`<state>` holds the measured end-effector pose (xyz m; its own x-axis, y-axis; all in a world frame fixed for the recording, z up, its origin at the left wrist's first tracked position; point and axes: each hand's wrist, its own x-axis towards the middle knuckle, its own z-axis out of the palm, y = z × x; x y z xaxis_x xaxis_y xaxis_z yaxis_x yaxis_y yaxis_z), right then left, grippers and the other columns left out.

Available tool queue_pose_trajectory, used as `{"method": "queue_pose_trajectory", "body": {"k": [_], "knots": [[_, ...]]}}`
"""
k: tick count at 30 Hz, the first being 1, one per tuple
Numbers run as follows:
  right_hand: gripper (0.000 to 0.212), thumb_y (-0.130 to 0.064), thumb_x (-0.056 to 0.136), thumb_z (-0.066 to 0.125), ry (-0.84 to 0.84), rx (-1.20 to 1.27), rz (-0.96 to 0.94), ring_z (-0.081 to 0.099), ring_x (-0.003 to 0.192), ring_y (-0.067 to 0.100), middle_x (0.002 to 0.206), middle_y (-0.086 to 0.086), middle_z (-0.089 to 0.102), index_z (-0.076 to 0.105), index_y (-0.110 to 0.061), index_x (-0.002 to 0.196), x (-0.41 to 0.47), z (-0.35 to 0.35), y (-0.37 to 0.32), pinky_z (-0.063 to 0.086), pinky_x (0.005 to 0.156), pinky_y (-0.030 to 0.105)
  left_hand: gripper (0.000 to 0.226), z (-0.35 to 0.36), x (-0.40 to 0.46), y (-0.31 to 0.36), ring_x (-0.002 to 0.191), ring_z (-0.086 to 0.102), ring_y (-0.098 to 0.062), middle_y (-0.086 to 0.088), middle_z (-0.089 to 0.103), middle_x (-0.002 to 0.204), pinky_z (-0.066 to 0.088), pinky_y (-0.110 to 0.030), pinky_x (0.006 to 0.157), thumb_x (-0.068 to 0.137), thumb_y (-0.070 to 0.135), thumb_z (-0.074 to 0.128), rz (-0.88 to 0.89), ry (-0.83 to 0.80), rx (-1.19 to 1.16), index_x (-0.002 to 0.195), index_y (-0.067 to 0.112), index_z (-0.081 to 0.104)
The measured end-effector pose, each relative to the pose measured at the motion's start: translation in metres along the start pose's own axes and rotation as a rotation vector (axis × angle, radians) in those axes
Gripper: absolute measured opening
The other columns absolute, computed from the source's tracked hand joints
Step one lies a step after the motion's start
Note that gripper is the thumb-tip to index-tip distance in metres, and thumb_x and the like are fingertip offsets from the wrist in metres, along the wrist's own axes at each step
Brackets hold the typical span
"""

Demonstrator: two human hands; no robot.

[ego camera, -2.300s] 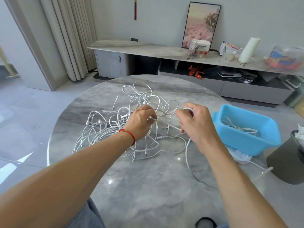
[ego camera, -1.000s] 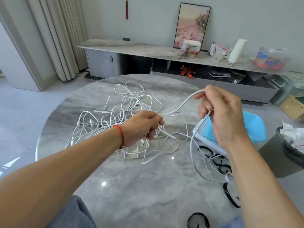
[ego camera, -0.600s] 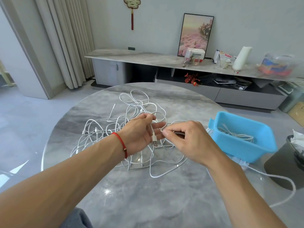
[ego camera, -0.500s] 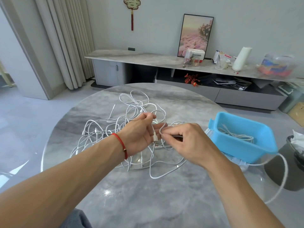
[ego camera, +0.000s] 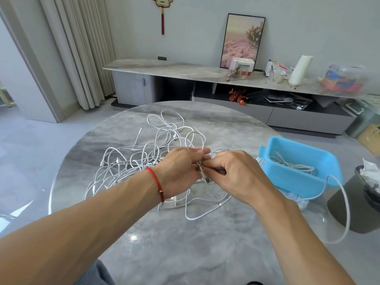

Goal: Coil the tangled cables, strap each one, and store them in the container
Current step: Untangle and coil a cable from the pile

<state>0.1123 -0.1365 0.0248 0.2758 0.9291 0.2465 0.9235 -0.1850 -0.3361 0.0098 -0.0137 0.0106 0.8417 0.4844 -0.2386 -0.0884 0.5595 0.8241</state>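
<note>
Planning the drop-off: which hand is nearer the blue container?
Right. The right hand is just left of the blue container; the left hand is farther left, over the cable tangle.

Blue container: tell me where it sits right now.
The blue container sits at the table's right edge, right of the right hand, with a coiled cable inside.

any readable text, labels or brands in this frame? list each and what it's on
"...onic": red print on the white box on the sideboard; the start is hidden, and the smaller print is too small to read.
Red wall hanging: gold sign, cut off, unreadable.
Packets and clear tub on the sideboard: blurred, unreadable.
</note>
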Motion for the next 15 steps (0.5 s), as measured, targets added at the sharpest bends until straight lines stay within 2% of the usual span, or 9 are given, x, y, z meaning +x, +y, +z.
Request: {"method": "queue_pose_trajectory", "body": {"k": [2, 4, 6, 8, 9, 11, 12, 14, 15], "knots": [[0.023, -0.039, 0.096, 0.062, 0.001, 0.016, -0.009, 0.051, 0.07, 0.018, 0.061, -0.011, 0.05, 0.071, -0.025, 0.08, -0.001, 0.0, 0.003, 0.048, 0.065, 0.041, 0.019, 0.003, -0.005, -0.001, 0.067, 0.07, -0.026, -0.021, 0.068, 0.082, 0.057, -0.034, 0.06, 0.103, 0.0, 0.041, -0.012, -0.106, 0.038, 0.112, -0.01, 0.055], [0.016, -0.039, 0.097, 0.065, -0.008, 0.111, -0.006, 0.061, 0.077, 0.013, 0.072, -0.017, 0.065, 0.077, -0.03, 0.092, -0.003, 0.001, 0.004, 0.052, 0.072, 0.04, 0.018, 0.003, -0.005, 0.0, 0.075, 0.07, -0.032, -0.025, 0.069, 0.091, 0.058, -0.039, 0.066, 0.105, 0.003, 0.04, 0.009, -0.136, 0.062, 0.107, -0.009, 0.053], [0.014, -0.037, 0.097, 0.067, -0.003, 0.259, 0.03, 0.065, 0.077, 0.007, 0.082, -0.016, 0.074, 0.077, -0.035, 0.106, -0.003, 0.002, 0.007, 0.053, 0.074, 0.035, 0.011, 0.0, -0.002, 0.004, 0.082, 0.069, -0.037, -0.026, 0.069, 0.101, 0.06, -0.046, 0.072, 0.106, 0.003, 0.039, 0.054, -0.051, 0.045, 0.105, 0.0, 0.049], [0.009, -0.035, 0.098, 0.067, 0.036, 0.345, 0.095, 0.059, 0.061, 0.006, 0.069, -0.009, 0.069, 0.075, -0.035, 0.103, -0.003, 0.004, 0.012, 0.05, 0.064, 0.031, 0.011, -0.006, 0.001, 0.008, 0.082, 0.07, -0.037, -0.022, 0.069, 0.095, 0.062, -0.042, 0.066, 0.106, 0.003, 0.037, 0.118, 0.044, 0.037, 0.101, 0.006, 0.046], [0.004, -0.035, 0.098, 0.067, 0.035, 0.369, 0.141, 0.058, 0.056, 0.007, 0.066, -0.006, 0.067, 0.071, -0.033, 0.098, -0.003, 0.004, 0.014, 0.05, 0.061, 0.032, 0.011, -0.009, 0.002, 0.009, 0.082, 0.07, -0.036, -0.02, 0.068, 0.088, 0.063, -0.043, 0.069, 0.107, 0.002, 0.036, 0.152, 0.084, 0.023, 0.101, 0.007, 0.045], [0.008, -0.033, 0.098, 0.066, -0.022, 0.396, 0.223, 0.064, 0.052, 0.011, 0.066, -0.005, 0.067, 0.063, -0.03, 0.091, -0.004, 0.004, 0.018, 0.054, 0.057, 0.034, 0.01, -0.013, 0.004, 0.012, 0.073, 0.07, -0.034, -0.013, 0.061, 0.076, 0.061, -0.049, 0.079, 0.107, 0.002, 0.034, 0.212, 0.171, -0.019, 0.106, 0.007, 0.043], [0.01, -0.033, 0.098, 0.064, -0.066, 0.386, 0.251, 0.066, 0.05, 0.014, 0.066, -0.007, 0.067, 0.061, -0.029, 0.089, -0.004, 0.004, 0.019, 0.056, 0.056, 0.036, 0.01, -0.014, 0.006, 0.013, 0.063, 0.068, -0.03, -0.009, 0.056, 0.071, 0.06, -0.049, 0.077, 0.107, 0.003, 0.034, 0.228, 0.212, -0.034, 0.107, 0.008, 0.043], [0.013, -0.034, 0.099, 0.063, -0.14, 0.35, 0.259, 0.065, 0.048, 0.013, 0.066, -0.011, 0.064, 0.061, -0.028, 0.087, -0.005, 0.005, 0.018, 0.057, 0.053, 0.036, 0.012, -0.014, 0.008, 0.017, 0.043, 0.054, -0.019, -0.004, 0.046, 0.067, 0.057, -0.037, 0.06, 0.107, 0.004, 0.035, 0.221, 0.268, -0.055, 0.101, 0.009, 0.044], [0.014, -0.035, 0.099, 0.064, -0.158, 0.326, 0.234, 0.063, 0.05, 0.01, 0.065, -0.012, 0.063, 0.061, -0.028, 0.087, -0.005, 0.005, 0.017, 0.053, 0.051, 0.031, 0.014, -0.014, 0.008, 0.018, 0.038, 0.044, -0.015, -0.003, 0.044, 0.066, 0.05, -0.03, 0.051, 0.108, 0.006, 0.035, 0.199, 0.283, -0.052, 0.099, 0.01, 0.045]]}}
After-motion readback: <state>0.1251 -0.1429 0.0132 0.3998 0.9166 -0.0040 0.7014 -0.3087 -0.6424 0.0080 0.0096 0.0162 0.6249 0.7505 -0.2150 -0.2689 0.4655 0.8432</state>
